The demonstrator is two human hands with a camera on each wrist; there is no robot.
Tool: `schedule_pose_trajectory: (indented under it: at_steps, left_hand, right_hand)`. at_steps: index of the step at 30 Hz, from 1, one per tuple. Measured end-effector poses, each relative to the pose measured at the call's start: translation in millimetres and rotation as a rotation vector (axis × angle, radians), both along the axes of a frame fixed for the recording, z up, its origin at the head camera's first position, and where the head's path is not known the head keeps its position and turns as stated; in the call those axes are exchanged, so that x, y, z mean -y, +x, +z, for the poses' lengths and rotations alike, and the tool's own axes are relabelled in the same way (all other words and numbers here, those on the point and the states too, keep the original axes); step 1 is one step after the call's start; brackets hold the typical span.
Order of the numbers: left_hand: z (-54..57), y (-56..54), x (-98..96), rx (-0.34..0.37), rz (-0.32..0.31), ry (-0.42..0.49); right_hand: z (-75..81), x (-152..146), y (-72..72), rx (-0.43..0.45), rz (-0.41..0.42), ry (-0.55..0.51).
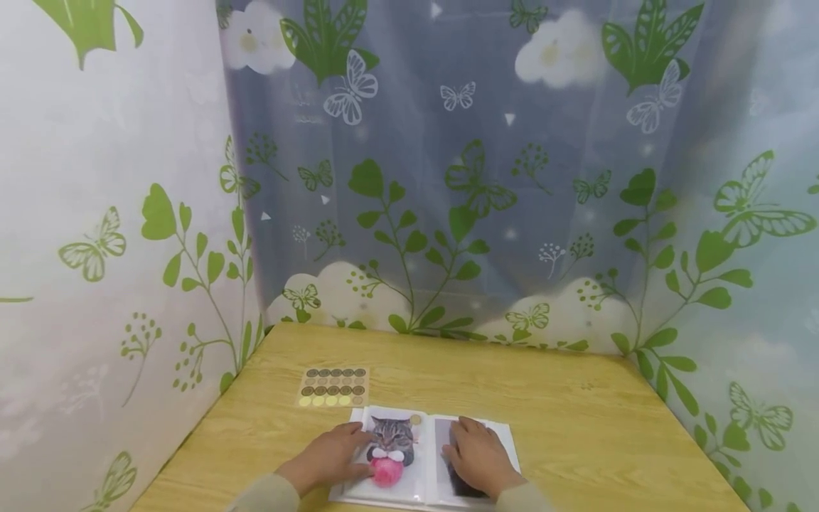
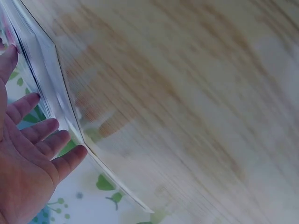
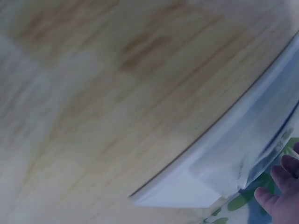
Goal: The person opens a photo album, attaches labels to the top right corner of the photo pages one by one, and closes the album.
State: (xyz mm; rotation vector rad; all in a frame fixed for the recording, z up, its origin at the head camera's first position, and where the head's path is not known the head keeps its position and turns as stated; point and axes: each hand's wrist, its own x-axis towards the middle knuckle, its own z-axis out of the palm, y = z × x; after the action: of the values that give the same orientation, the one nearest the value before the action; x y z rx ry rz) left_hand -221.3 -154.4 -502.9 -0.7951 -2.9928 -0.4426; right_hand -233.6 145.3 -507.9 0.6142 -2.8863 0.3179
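A photo album (image 1: 427,455) lies spread on the table. Its left page carries a cat photo (image 1: 392,435) with a pink, ball-like patch at the bottom, plus a round tan sticker (image 1: 415,419) near the top right corner. My left hand (image 1: 331,455) rests at the album's left edge, thumb over the page. In the left wrist view the left fingers (image 2: 42,130) stretch out loosely beside the stacked pages (image 2: 35,56). On the right page my right hand (image 1: 481,455) lies over a dark photo (image 1: 462,483), covering much of it. Its fingers (image 3: 267,198) look extended in the right wrist view.
Behind the album, to the left, lies a sheet of round stickers (image 1: 333,387) in dark, tan and yellow rows. The wooden table (image 1: 576,412) extends to both sides. Curtains with leaves and butterflies (image 1: 435,213) enclose the back and sides.
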Motion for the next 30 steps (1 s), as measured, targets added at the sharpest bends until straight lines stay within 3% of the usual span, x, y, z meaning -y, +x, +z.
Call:
schedule_pose_trajectory:
  at_steps: [8, 17, 30]
  left_hand:
    - [-0.6, -3.1, 3.7, 0.012, 0.025, 0.012]
    - [2.6, -11.3, 20.6, -0.001, 0.048, 0.039]
    - [8.6, -28.2, 40.7, 0.007, 0.207, 0.1]
  right_hand:
    - [-3.0, -27, 2.4, -0.035, -0.05, -0.048]
    - [-5.8, -46, 5.0, 0.014, -0.085, -0.072]
    - [-6.6, -49, 10.1, 0.007, -0.037, -0.108]
